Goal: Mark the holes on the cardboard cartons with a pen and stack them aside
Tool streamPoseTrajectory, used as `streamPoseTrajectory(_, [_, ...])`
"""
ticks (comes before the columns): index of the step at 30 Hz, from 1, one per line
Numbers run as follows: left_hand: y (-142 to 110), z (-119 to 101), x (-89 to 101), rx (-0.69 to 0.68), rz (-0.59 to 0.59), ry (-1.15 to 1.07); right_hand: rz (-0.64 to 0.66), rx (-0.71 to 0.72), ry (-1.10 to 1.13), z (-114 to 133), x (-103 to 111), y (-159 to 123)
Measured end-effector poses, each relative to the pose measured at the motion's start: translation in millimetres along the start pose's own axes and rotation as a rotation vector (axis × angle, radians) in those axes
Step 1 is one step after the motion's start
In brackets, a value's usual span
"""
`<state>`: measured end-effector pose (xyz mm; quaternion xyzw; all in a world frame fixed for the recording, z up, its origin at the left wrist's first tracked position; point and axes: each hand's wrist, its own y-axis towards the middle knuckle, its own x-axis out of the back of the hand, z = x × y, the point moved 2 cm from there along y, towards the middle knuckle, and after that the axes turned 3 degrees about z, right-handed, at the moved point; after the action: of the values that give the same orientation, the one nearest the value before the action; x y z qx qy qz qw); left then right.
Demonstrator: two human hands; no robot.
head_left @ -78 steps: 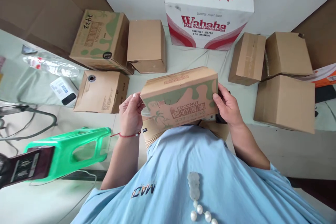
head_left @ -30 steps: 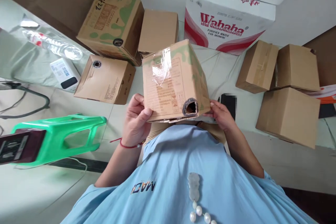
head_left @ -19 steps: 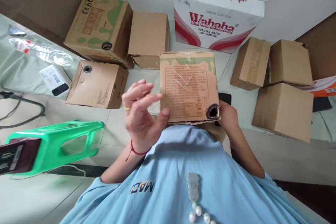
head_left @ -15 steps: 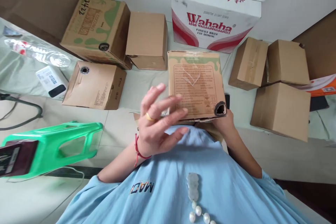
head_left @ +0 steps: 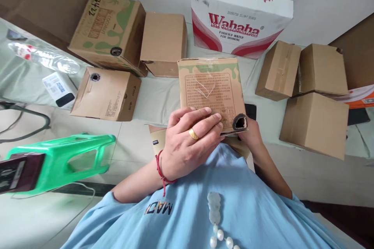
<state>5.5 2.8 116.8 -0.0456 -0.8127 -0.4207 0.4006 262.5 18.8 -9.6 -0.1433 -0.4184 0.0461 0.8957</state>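
A brown cardboard box [head_left: 213,81] with green drip print, a block of printed text and clear tape is in front of my chest. At its near right corner is a hole with a blackened rim [head_left: 240,123]. My left hand [head_left: 193,136], wearing a gold ring, lies over the near edge, its fingers pressed together on the printed face and the thumb low at the edge. My right hand [head_left: 250,134] grips the near right corner from below and the side; its fingers are mostly hidden behind the box.
Plain boxes [head_left: 314,124] stand right on a cloth-covered surface, and more boxes [head_left: 105,95] left. A white Wahaha carton [head_left: 239,27] is behind. A plastic bottle [head_left: 43,58] and white device [head_left: 60,89] lie far left. A green stool [head_left: 55,148] stands lower left; an open carton [head_left: 157,138] is below.
My left hand has come down from hovering with spread fingers onto the box's near edge, its fingers now together. The box has shifted slightly left; my right hand still holds its corner.
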Motion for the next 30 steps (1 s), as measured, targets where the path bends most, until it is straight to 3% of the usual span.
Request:
streamPoseTrajectory(2, [4, -4, -1.2, -0.011, -0.002, 0.038, -0.05, -0.011, 0.199, 0, 12, -3])
streamPoseTrajectory(8, [6, -2, -1.8, 0.024, 0.058, 0.065, -0.154, 0.032, 1.114, -2, 41, -15])
streamPoseTrajectory(11, [4, -1, -0.6, 0.033, 0.093, 0.129, -0.207, 0.066, 1.363, -2, 51, -17])
streamPoseTrajectory(21, [8, -4, 1.3, 0.024, 0.106, 0.077, -0.24, 0.252, 1.466, 19, 78, -20])
streamPoseTrajectory(30, [9, -11, -7.6, 0.058, 0.066, 0.109, -0.256, 0.408, 1.249, 52, 90, -32])
